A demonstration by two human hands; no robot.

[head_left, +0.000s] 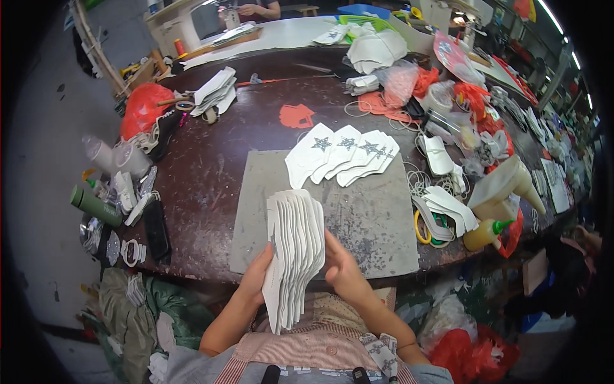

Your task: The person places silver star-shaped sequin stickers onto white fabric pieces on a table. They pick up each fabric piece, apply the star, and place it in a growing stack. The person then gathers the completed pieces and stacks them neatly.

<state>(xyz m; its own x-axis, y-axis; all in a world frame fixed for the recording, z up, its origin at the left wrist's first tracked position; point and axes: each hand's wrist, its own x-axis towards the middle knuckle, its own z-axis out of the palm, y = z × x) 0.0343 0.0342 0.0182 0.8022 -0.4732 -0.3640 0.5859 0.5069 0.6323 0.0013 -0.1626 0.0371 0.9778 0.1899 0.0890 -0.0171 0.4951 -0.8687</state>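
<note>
A thick fanned stack of white cut pieces stands on edge in front of my chest. My left hand grips its lower left side and my right hand presses against its right side. Beyond it, on a grey work mat, a row of several white pieces with grey star prints lies overlapped. A red cut piece lies farther back on the dark brown table.
A yellow glue bottle with green cap, white strips and rubber bands sit at the right. A green bottle, a black phone and tape lie left. Another white stack and a red bag are far left. A person's hands work at the far table.
</note>
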